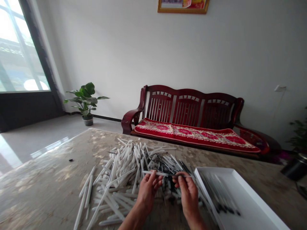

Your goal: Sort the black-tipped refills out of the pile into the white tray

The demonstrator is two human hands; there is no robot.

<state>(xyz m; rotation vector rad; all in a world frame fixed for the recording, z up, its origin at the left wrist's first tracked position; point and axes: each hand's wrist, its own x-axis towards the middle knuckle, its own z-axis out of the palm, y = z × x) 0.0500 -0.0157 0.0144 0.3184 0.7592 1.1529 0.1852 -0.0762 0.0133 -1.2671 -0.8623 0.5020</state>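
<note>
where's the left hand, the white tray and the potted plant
left hand (148,195), head view, middle of the hand
white tray (254,204), head view, bare inner base
potted plant (85,101), head view, on the leaves

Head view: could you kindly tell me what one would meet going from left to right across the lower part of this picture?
Loose white rods, left hand, thin rod, right hand, white tray.
</note>
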